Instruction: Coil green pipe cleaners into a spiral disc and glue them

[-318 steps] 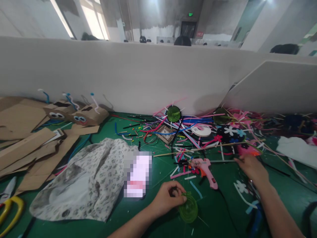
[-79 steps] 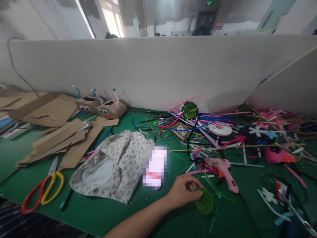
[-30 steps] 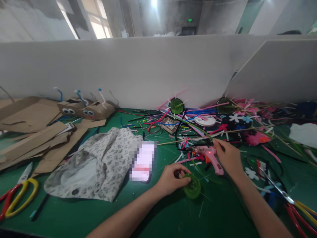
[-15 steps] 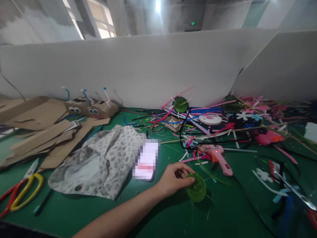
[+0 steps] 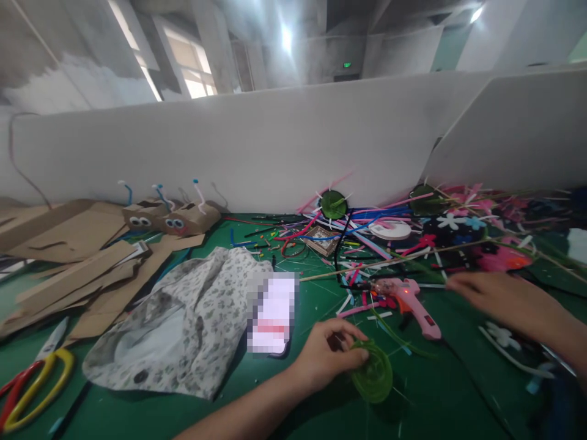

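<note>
My left hand [image 5: 328, 354] is closed in a pinch on a coiled green strip roll [image 5: 373, 376] that lies on the green mat [image 5: 192, 409]. A loose green tail runs from the roll up toward the pink glue gun [image 5: 413, 302]. My right hand [image 5: 499, 299] reaches in from the right, blurred by motion, just right of the glue gun among the coloured strips; its fingers look stretched out and I see nothing in them.
A phone [image 5: 273, 315] lies left of my left hand, next to a floral cloth [image 5: 183, 324]. Cardboard pieces [image 5: 77, 269] and scissors [image 5: 32, 385] are at the left. A heap of coloured strips [image 5: 367, 232], a white tape roll [image 5: 389, 230] and a grey partition [image 5: 275, 146] are behind.
My right hand, out of view half a second ago, has come back in from the right toward the glue gun. My left hand stays pinched on the green roll.
</note>
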{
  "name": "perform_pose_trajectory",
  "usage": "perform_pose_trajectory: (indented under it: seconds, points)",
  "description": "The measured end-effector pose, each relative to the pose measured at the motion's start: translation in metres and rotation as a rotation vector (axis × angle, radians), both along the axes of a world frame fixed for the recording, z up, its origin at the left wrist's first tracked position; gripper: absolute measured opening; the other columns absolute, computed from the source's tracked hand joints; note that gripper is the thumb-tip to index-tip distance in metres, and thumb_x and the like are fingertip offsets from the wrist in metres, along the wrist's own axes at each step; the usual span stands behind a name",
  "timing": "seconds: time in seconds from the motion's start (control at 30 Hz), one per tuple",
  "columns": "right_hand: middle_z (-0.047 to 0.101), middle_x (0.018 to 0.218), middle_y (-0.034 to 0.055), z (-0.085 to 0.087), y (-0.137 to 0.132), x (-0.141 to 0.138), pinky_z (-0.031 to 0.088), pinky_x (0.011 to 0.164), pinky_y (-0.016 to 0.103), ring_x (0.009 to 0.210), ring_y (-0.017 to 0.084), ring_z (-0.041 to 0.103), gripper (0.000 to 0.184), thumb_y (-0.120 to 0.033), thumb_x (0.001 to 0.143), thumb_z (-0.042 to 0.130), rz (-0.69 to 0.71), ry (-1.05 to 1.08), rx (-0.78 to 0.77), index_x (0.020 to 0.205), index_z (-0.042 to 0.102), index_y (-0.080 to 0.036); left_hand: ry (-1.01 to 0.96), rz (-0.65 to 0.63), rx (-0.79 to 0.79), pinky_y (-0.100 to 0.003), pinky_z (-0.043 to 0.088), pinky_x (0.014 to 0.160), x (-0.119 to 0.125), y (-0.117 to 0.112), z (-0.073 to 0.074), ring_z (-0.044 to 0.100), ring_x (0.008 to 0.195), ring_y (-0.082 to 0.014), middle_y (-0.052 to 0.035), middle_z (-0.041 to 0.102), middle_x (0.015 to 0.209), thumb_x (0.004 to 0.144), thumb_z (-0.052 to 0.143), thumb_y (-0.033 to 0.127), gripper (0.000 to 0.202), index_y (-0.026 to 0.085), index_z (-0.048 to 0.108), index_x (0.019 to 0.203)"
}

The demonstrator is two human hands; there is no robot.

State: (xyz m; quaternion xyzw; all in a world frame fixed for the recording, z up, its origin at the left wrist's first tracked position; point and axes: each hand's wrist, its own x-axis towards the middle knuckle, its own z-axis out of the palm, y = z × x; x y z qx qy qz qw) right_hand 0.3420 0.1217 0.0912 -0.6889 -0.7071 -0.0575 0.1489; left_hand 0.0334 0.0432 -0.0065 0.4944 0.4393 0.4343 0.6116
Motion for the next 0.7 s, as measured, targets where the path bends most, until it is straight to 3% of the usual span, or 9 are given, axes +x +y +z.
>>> perform_pose_trajectory:
  seconds: [0.07,0.13,0.17,0.2,0.27,0.3,0.43,0.6,0.7]
  points:
    - [0.069,0.082,0.008,0.001,0.015,-0.01,0.045,0.053,0.031,0.063,0.02,0.061,0.024,-0.04,0.091,0.051,-0.086,0.199,0.26,0.103,0.068,-0.027,-0.008,0.003,-0.009,-0.02,0.03,0.052,-0.001,0.0,-0.001,0.042,0.052,-0.006,0.0036,0.051,0.06,0.062,0.081,0.038,0.034,0.012,0.07,0.081]
    - [0.069,0.082,0.0115,-0.003,0.02,-0.011,0.039,0.05,0.034,0.06,0.023,0.059,0.035,-0.043,0.093,0.04,-0.22,0.36,0.627,0.111,0.065,-0.027,-0.01,0.0,-0.008,-0.02,0.03,0.052,-0.001,-0.001,-0.001,0.042,0.052,-0.0062,0.0037,0.051,0.06,0.063,0.081,0.037,0.032,0.013,0.07,0.081]
    - [0.07,0.085,0.0129,-0.009,0.022,-0.009,0.039,0.052,0.035,0.063,0.024,0.06,0.036,-0.042,0.092,0.04,-0.227,0.353,0.665,0.109,0.066,-0.026,-0.006,-0.002,-0.005,-0.02,0.03,0.052,-0.001,-0.001,0.0,0.042,0.053,-0.0063,0.0039,0.05,0.06,0.063,0.08,0.036,0.031,0.013,0.07,0.081]
    - [0.07,0.078,0.0118,-0.016,0.023,-0.007,0.038,0.051,0.035,0.061,0.025,0.06,0.031,-0.042,0.087,0.046,-0.154,0.291,0.499,0.096,0.071,-0.026,0.004,-0.002,-0.001,-0.02,0.03,0.052,-0.001,-0.002,0.001,0.041,0.053,-0.0063,0.004,0.05,0.06,0.063,0.08,0.035,0.03,0.013,0.07,0.081]
    - [0.072,0.076,0.0094,-0.034,0.029,-0.002,0.037,0.05,0.034,0.061,0.026,0.063,0.022,-0.043,0.079,0.056,0.089,0.148,-0.133,0.08,0.074,-0.029,0.028,0.003,0.008,-0.02,0.03,0.052,0.0,-0.002,0.004,0.041,0.054,-0.0064,0.0042,0.049,0.06,0.063,0.08,0.033,0.028,0.013,0.07,0.081]
    - [0.073,0.077,0.0092,-0.044,0.032,0.0,0.036,0.05,0.034,0.063,0.028,0.064,0.018,-0.042,0.074,0.061,0.097,0.127,-0.21,0.074,0.074,-0.029,0.036,0.006,0.01,-0.019,0.03,0.053,0.0,-0.002,0.005,0.041,0.054,-0.0065,0.0041,0.049,0.061,0.064,0.08,0.032,0.027,0.013,0.07,0.08]
    - [0.074,0.086,0.0088,-0.067,0.038,-0.004,0.036,0.054,0.033,0.075,0.031,0.066,0.028,-0.044,0.082,0.052,0.071,0.107,-0.223,0.087,0.075,-0.03,0.029,0.013,-0.004,-0.02,0.03,0.053,0.002,0.001,0.005,0.04,0.055,-0.0064,0.0046,0.048,0.061,0.065,0.079,0.031,0.027,0.013,0.07,0.082]
    - [0.073,0.087,0.0035,-0.065,0.032,-0.022,0.036,0.055,0.029,0.074,0.026,0.065,0.029,-0.044,0.086,0.047,0.092,0.028,-0.256,0.092,0.072,-0.031,0.043,0.009,-0.014,-0.019,0.03,0.054,0.001,0.002,0.003,0.04,0.056,-0.0067,0.0051,0.046,0.062,0.066,0.079,0.031,0.026,0.014,0.069,0.082]
    - [0.072,0.09,0.0064,-0.064,0.03,-0.028,0.035,0.054,0.029,0.081,0.026,0.064,0.03,-0.038,0.088,0.043,0.058,-0.052,-0.099,0.094,0.07,-0.025,0.061,0.012,-0.022,-0.02,0.031,0.055,0.0,0.002,0.001,0.042,0.057,-0.0075,0.0044,0.048,0.064,0.067,0.078,0.032,0.026,0.015,0.069,0.084]
